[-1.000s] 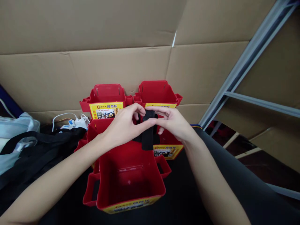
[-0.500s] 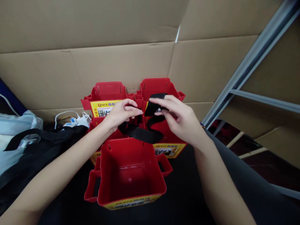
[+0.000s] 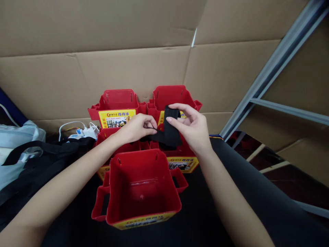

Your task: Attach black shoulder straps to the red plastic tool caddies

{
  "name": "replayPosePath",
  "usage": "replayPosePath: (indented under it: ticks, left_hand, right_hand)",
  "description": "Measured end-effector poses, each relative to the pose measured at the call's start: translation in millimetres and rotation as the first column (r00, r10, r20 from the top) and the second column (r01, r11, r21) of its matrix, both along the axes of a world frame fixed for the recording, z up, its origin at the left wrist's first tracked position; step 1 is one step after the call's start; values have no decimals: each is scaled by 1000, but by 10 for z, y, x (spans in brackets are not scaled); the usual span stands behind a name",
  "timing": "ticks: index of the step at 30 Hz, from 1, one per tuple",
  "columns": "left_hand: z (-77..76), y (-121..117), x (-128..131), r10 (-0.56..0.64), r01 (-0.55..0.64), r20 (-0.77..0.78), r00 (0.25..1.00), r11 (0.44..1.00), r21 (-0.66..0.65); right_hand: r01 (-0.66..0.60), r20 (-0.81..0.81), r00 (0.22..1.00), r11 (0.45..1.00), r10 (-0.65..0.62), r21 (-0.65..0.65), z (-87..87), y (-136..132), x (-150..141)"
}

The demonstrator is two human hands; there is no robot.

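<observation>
A wide black strap (image 3: 171, 127) runs between my hands above the red plastic boxes. My right hand (image 3: 191, 125) pinches its folded upper part between thumb and fingers. Lower down and to the left, my left hand (image 3: 141, 127) has its fingers closed on the strap's other stretch. Nearest to me stands an open red box (image 3: 144, 192) with side loops and a yellow label on its front; two slots show in its back wall. My forearms pass on either side of it.
Behind are more red boxes, among them one at the back left (image 3: 118, 99) and one at the back right (image 3: 169, 94). Black straps (image 3: 51, 161) and a pale bag (image 3: 20, 137) lie left, near a white power strip (image 3: 87, 132). Cardboard (image 3: 128, 72) stands behind; a metal frame (image 3: 264, 68) rises right.
The loose strap loop has been drawn up and now hangs folded flat from my right hand. My left hand has closed and moved slightly down; the boxes stay put.
</observation>
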State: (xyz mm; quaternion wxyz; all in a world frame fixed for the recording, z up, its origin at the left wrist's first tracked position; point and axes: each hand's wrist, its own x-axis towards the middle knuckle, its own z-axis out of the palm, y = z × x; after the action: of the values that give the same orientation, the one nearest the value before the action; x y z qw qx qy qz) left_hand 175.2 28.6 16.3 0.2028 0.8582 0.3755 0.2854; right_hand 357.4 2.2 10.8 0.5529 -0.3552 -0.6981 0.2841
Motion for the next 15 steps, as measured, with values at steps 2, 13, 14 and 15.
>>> replayPosePath:
  ticks: [2,13,14,15]
  left_hand:
    - [-27,131,26,138,-95,-142,980,957,274]
    - [-29,-71,29,-29,95,-330,944,978,186]
    - [-41,-95,41,-43,94,-311,949,984,151]
    - [-56,-109,52,-51,91,-291,955,988,127]
  right_hand:
    - [-31,21,999,999,31,-23,-23,10,-18]
    - [22,144,990,980,7,-196,-262,255,-141]
    - [13,137,990,975,18,-220,-262,246,-156]
    - [8,128,992,971,23,-239,-258,233,-168]
